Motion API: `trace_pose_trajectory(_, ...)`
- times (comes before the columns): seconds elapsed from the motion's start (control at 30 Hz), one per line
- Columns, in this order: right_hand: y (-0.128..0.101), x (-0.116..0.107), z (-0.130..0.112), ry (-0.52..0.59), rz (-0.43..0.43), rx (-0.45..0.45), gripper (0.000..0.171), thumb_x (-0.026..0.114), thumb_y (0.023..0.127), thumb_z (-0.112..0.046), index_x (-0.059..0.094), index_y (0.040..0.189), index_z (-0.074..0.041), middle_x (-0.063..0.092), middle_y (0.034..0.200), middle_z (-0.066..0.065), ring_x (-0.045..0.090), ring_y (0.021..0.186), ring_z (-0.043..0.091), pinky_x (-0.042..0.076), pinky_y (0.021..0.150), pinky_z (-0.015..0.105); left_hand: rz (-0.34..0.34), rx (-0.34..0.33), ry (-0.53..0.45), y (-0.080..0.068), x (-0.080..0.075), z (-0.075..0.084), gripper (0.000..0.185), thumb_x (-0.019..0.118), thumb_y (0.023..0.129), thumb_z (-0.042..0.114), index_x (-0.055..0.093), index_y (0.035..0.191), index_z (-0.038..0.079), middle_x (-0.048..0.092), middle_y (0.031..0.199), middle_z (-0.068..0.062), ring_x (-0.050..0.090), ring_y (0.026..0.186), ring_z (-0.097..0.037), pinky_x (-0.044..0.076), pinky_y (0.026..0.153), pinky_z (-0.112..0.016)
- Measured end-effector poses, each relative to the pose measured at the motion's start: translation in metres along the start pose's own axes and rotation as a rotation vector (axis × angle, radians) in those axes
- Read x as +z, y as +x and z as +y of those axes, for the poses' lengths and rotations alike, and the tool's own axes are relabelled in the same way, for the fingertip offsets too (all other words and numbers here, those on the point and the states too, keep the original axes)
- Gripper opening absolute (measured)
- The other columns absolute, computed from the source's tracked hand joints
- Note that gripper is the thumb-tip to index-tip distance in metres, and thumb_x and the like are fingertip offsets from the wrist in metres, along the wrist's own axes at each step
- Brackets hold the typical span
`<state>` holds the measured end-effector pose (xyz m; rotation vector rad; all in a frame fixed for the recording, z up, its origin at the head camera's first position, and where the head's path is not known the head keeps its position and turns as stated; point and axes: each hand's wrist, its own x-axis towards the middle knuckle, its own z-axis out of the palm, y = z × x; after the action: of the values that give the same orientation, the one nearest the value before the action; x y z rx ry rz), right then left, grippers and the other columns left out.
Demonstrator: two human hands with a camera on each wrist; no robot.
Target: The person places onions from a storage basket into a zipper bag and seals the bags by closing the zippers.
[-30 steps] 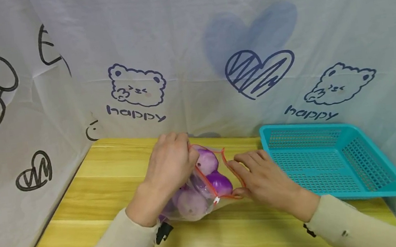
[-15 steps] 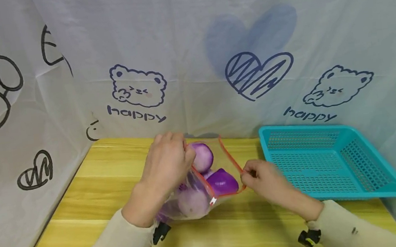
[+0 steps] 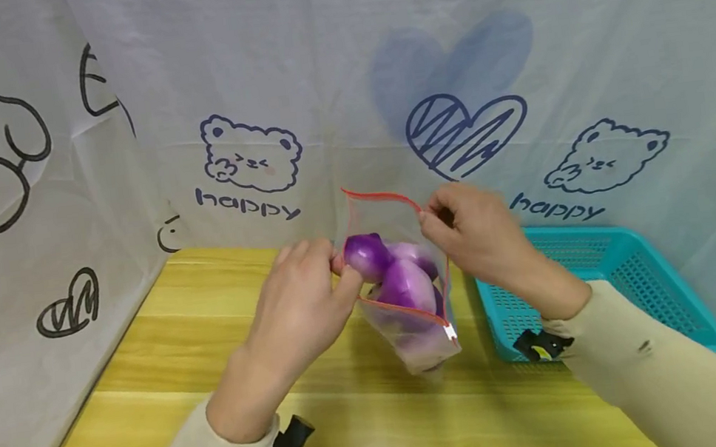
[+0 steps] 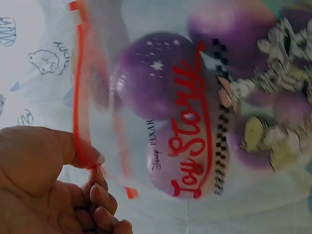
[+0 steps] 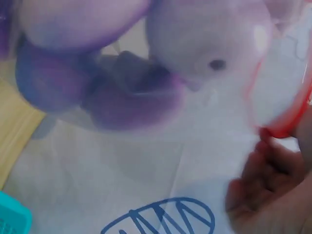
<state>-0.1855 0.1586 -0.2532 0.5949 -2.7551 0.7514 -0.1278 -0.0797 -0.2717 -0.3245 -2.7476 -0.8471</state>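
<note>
A clear zip bag (image 3: 423,346) with a red-edged mouth hangs above the table, full of several shiny purple-and-white onions (image 3: 409,284). Its white slider (image 3: 450,331) sits at the near right corner. My left hand (image 3: 300,298) pinches the left side of the mouth; the left wrist view has thumb and finger on the red strip (image 4: 80,102). On the other side, my right hand (image 3: 483,234) pinches the right part of the red rim with curled fingers. Red "Toy Story" lettering (image 4: 187,131) and printed figures cover one face of the bag.
A turquoise perforated basket (image 3: 690,309) stands on the wooden table (image 3: 171,395) at the right, partly behind my right forearm. A white cloth (image 3: 342,91) with blue drawings hangs behind the table. Black wrist straps (image 3: 291,440) sit at both cuffs.
My right hand let the rim slip to a fingertip pinch, then rose. The bag has lifted and swung from leaning left to hanging more upright, its mouth wide apart. The onions inside have shifted.
</note>
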Motion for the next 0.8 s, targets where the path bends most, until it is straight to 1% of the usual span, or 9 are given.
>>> trace_pose_trajectory(0.13, 0.01, 0.017, 0.004, -0.133, -0.087, -0.033, 0.02, 0.059, 0.1, -0.02, 0.066, 0.084, -0.009, 0.06, 0.082, 0.006, 0.055, 0.074, 0.024, 0.046, 0.069, 0.038, -0.038, -0.028, 0.034, 0.004, 0.011, -0.005, 0.022, 0.061, 0.094, 0.024, 0.052, 0.078, 0.014, 0.055, 0.08, -0.005, 0.053, 0.086, -0.03, 0.042, 0.075, -0.039)
trace_pose_trajectory(0.23, 0.009, 0.028, 0.008, -0.166, -0.088, -0.024, 0.019, 0.061, 0.098, -0.021, 0.065, 0.082, -0.011, 0.059, 0.081, 0.006, 0.055, 0.073, 0.024, 0.046, 0.067, 0.038, -0.057, -0.052, 0.053, 0.008, 0.018, -0.012, 0.026, 0.061, 0.097, 0.025, 0.051, 0.076, 0.013, 0.055, 0.078, -0.006, 0.053, 0.086, -0.031, 0.041, 0.074, -0.039)
trace_pose_trajectory(0.33, 0.004, 0.031, 0.009, -0.15, -0.091, 0.016, 0.019, 0.06, 0.096, -0.021, 0.062, 0.079, -0.012, 0.057, 0.077, 0.005, 0.053, 0.067, 0.023, 0.044, 0.062, 0.036, -0.049, -0.049, 0.056, 0.01, 0.019, -0.016, 0.028, 0.061, 0.098, 0.026, 0.051, 0.075, 0.014, 0.054, 0.076, -0.005, 0.053, 0.084, -0.03, 0.041, 0.072, -0.039)
trace_pose_trajectory(0.4, 0.003, 0.029, 0.007, -0.129, -0.065, 0.035, 0.019, 0.059, 0.096, -0.021, 0.062, 0.079, -0.011, 0.058, 0.077, 0.005, 0.053, 0.067, 0.023, 0.043, 0.061, 0.036, -0.027, -0.045, 0.043, 0.01, 0.017, -0.015, 0.027, 0.059, 0.098, 0.026, 0.051, 0.075, 0.014, 0.054, 0.075, -0.005, 0.051, 0.082, -0.03, 0.04, 0.072, -0.039)
trace_pose_trajectory(0.47, 0.004, 0.026, 0.005, -0.103, -0.031, 0.038, 0.02, 0.059, 0.098, -0.02, 0.063, 0.081, -0.01, 0.06, 0.078, 0.006, 0.054, 0.069, 0.024, 0.044, 0.063, 0.037, 0.002, -0.042, 0.02, 0.01, 0.015, -0.013, 0.024, 0.058, 0.096, 0.025, 0.052, 0.076, 0.014, 0.054, 0.076, -0.005, 0.051, 0.081, -0.029, 0.04, 0.07, -0.039)
trace_pose_trajectory(0.53, 0.006, 0.024, 0.003, -0.102, -0.024, 0.024, 0.02, 0.06, 0.098, -0.02, 0.063, 0.081, -0.009, 0.06, 0.078, 0.006, 0.055, 0.07, 0.024, 0.044, 0.064, 0.037, 0.009, -0.041, 0.002, 0.009, 0.015, -0.01, 0.02, 0.058, 0.094, 0.024, 0.053, 0.076, 0.015, 0.055, 0.077, -0.005, 0.051, 0.082, -0.029, 0.041, 0.071, -0.039)
trace_pose_trajectory(0.57, 0.008, 0.024, 0.003, -0.106, -0.037, 0.019, 0.02, 0.061, 0.098, -0.02, 0.064, 0.081, -0.009, 0.06, 0.078, 0.006, 0.055, 0.07, 0.024, 0.044, 0.064, 0.037, 0.003, -0.042, -0.004, 0.009, 0.016, -0.009, 0.02, 0.058, 0.094, 0.024, 0.053, 0.077, 0.015, 0.055, 0.079, -0.005, 0.051, 0.083, -0.029, 0.041, 0.071, -0.039)
trace_pose_trajectory(0.7, 0.011, 0.032, 0.006, -0.129, -0.151, 0.039, 0.018, 0.063, 0.097, -0.02, 0.065, 0.082, -0.011, 0.06, 0.075, 0.003, 0.054, 0.068, 0.021, 0.043, 0.062, 0.034, -0.049, -0.045, 0.007, 0.008, 0.027, -0.011, 0.018, 0.06, 0.093, 0.023, 0.054, 0.078, 0.016, 0.057, 0.082, -0.003, 0.053, 0.087, -0.029, 0.043, 0.073, -0.038)
trace_pose_trajectory(0.8, 0.01, 0.039, 0.008, -0.114, -0.161, 0.056, 0.014, 0.064, 0.097, -0.019, 0.068, 0.086, -0.011, 0.063, 0.08, 0.003, 0.056, 0.07, 0.02, 0.046, 0.064, 0.034, -0.038, -0.059, -0.007, 0.012, 0.029, -0.018, 0.025, 0.056, 0.1, 0.027, 0.054, 0.077, 0.017, 0.057, 0.079, -0.004, 0.053, 0.085, -0.029, 0.043, 0.073, -0.039)
